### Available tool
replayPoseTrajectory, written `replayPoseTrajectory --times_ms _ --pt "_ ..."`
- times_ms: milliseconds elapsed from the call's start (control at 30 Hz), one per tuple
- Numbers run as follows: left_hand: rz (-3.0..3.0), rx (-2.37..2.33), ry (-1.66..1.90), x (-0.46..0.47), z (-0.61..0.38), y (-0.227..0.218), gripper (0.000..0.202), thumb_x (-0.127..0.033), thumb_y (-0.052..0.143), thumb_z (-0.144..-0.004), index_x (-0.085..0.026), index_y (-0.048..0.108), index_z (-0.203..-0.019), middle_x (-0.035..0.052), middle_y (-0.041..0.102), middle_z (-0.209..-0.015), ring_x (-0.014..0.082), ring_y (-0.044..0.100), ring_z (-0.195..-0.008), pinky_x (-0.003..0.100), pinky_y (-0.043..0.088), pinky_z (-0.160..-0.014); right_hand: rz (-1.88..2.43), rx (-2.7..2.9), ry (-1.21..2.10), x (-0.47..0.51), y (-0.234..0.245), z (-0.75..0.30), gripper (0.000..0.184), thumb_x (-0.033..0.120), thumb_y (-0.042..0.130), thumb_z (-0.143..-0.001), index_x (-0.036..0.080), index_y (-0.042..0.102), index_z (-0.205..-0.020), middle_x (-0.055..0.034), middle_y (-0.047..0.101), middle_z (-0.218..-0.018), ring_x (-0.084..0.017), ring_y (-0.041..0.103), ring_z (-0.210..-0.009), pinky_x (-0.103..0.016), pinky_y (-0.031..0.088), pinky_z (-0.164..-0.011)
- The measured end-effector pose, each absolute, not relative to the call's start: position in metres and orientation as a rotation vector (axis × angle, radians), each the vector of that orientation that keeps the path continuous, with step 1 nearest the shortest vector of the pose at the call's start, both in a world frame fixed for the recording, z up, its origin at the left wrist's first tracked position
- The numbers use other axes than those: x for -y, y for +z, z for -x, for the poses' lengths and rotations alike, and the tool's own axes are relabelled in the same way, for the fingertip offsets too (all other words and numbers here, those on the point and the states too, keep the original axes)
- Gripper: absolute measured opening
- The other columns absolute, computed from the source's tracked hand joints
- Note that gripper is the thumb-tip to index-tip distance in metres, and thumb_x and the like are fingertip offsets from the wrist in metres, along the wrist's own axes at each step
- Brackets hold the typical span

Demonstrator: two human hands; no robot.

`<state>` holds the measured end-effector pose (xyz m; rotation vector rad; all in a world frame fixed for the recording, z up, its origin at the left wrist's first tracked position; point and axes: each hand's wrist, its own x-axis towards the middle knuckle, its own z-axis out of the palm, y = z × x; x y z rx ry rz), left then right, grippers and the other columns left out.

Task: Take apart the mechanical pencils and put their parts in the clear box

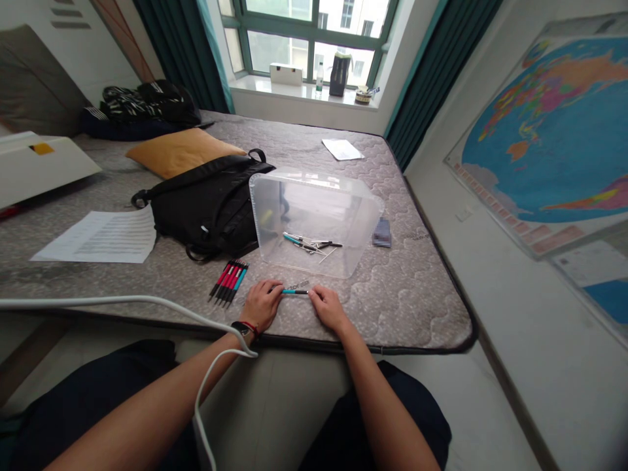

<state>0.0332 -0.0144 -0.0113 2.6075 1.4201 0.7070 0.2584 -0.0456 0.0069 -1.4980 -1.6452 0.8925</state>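
Both my hands rest on the near edge of a grey quilted mattress (417, 307). My left hand (262, 304) and my right hand (328, 307) each pinch one end of a teal pen (295, 292) lying level between them. A small clear piece (298, 285) lies just behind the pen. A row of several red, black and teal pens (229, 282) lies to the left of my left hand. Behind the hands a clear plastic bin (314, 219) lies on its side, with several pens (309, 243) inside it.
A black bag (206, 206) lies left of the bin, with an orange pillow (179, 152) behind it. Printed sheets (101, 237) lie at the left, a paper (342, 149) at the back, a small dark card (381, 232) right of the bin. A white cable (147, 302) crosses my left arm.
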Motion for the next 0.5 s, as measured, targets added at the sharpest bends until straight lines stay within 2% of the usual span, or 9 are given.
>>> replayPoseTrajectory --times_ms 133,267,367,500 --pt "-2.623 -1.412 0.693 0.0148 -0.0331 -0.012 0.023 -0.028 0.047 -0.097 -0.026 0.065 -0.111 0.007 0.064 -0.117 0.0251 0.054 -0.111 0.041 0.044 -0.092 1.485 1.408 1.193 0.0453 0.0022 -0.2533 0.036 0.037 0.046 -0.09 0.022 0.042 -0.057 0.005 0.043 -0.046 -0.012 0.043 -0.045 -0.024 0.034 -0.05" --pt "-2.632 -1.411 0.679 0.0149 -0.033 -0.0127 0.023 -0.028 0.047 -0.097 -0.026 0.065 -0.111 0.0071 0.064 -0.118 0.0255 0.054 -0.112 0.042 0.044 -0.092 1.484 1.21 1.418 0.0462 -0.0022 -0.2493 0.032 0.038 0.043 -0.09 0.023 0.042 -0.063 0.0064 0.043 -0.043 -0.011 0.041 -0.037 -0.023 0.032 -0.042" --pt "-2.633 -1.418 0.674 0.0151 -0.0332 -0.0122 0.023 -0.029 0.047 -0.097 -0.026 0.065 -0.111 0.0072 0.064 -0.119 0.0254 0.054 -0.112 0.042 0.044 -0.092 1.557 1.319 1.212 0.0469 -0.0023 -0.2502 0.031 0.041 0.043 -0.093 0.022 0.048 -0.07 0.0042 0.05 -0.048 -0.013 0.049 -0.043 -0.024 0.037 -0.048" --pt "-2.632 -1.418 0.671 0.0155 -0.0337 -0.0101 0.023 -0.029 0.046 -0.097 -0.026 0.064 -0.11 0.0076 0.063 -0.118 0.0257 0.054 -0.112 0.042 0.044 -0.093 1.531 1.523 0.88 0.0471 0.0013 -0.2552 0.016 0.036 0.045 -0.095 0.023 0.055 -0.093 0.002 0.06 -0.065 -0.016 0.058 -0.059 -0.025 0.041 -0.06"
